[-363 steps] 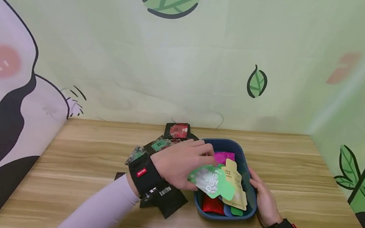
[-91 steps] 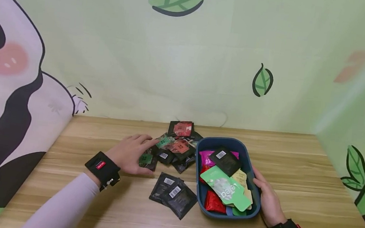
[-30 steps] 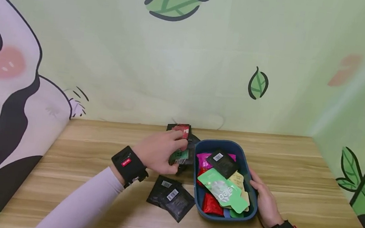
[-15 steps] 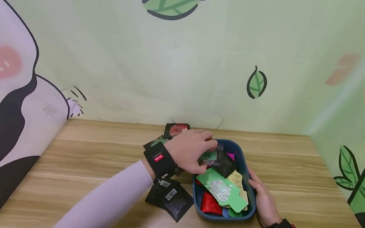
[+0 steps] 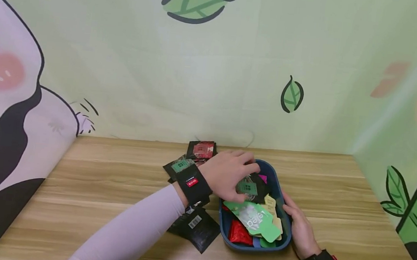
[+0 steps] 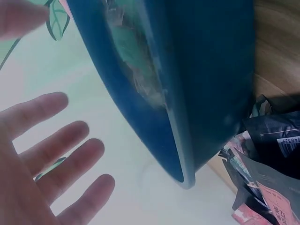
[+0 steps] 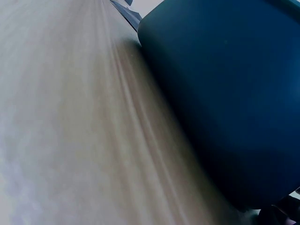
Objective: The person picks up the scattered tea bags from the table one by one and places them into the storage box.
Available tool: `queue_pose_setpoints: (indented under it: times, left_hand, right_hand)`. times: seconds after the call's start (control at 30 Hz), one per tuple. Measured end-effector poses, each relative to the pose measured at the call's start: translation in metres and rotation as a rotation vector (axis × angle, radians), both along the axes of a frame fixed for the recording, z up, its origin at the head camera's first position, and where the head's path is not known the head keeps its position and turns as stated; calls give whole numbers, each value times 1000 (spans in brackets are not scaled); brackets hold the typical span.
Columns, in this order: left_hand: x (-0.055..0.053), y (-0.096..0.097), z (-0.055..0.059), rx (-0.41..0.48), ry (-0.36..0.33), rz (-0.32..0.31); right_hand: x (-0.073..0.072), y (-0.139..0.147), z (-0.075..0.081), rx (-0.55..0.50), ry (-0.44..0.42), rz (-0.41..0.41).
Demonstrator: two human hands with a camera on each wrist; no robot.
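Note:
My left hand [image 5: 226,174] is over the back left of a blue bin [image 5: 228,244]. In the left wrist view its fingers [image 6: 75,164] are spread with nothing between them. Just below it, a black sachet with a green label [image 5: 247,188] lies in the bin, on top of other packets. A green die-cut packet [image 5: 252,219] with white lettering, a beige packet [image 5: 270,202] and a red packet [image 5: 240,234] lie there too. My right hand [image 5: 302,231] rests against the bin's right wall, fingers fairly straight along it. The right wrist view shows the outer wall [image 7: 225,93].
Left of the bin, several black sachets are piled, one with a red label [image 5: 203,150] and one with a green label [image 5: 182,165]. A black sachet with a barcode [image 5: 199,230] lies in front of them. A printed cloth backdrop [image 5: 125,53] rises behind the wooden table [image 5: 109,204].
My left hand has carried a green-labelled black sachet from the pile rightward into the bin and let it go. Earlier, the green die-cut packet and another black sachet went in. The right hand stays put.

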State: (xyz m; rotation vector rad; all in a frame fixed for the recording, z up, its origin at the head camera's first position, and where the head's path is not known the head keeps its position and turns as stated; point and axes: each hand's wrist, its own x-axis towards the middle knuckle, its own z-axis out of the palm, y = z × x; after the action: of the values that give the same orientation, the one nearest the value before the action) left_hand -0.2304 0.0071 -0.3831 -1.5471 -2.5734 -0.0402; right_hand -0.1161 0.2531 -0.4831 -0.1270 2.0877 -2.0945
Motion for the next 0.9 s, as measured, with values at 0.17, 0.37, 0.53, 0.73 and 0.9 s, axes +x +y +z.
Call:
queue_pose_setpoints:
  times: [0.17,0.37,0.53,0.73,0.9]
  left_hand:
    - [3,-1,0,11,-22,28]
    - [6,-8,0,7,-25,86]
    - [2,-25,-3,-12,-64,179]
    - [-13,-58,-15,-56,-127,327]
    - [-25,-91,-28,-46,-245,434]
  right_hand:
    - [0,0,1,8,-8,-3]
    - [0,-1,2,37,-20,-9]
    - [0,-2,3,46,-26,-14]
    - [0,-2,3,47,-36,-18]
    - [0,-2,3,56,-37,-20]
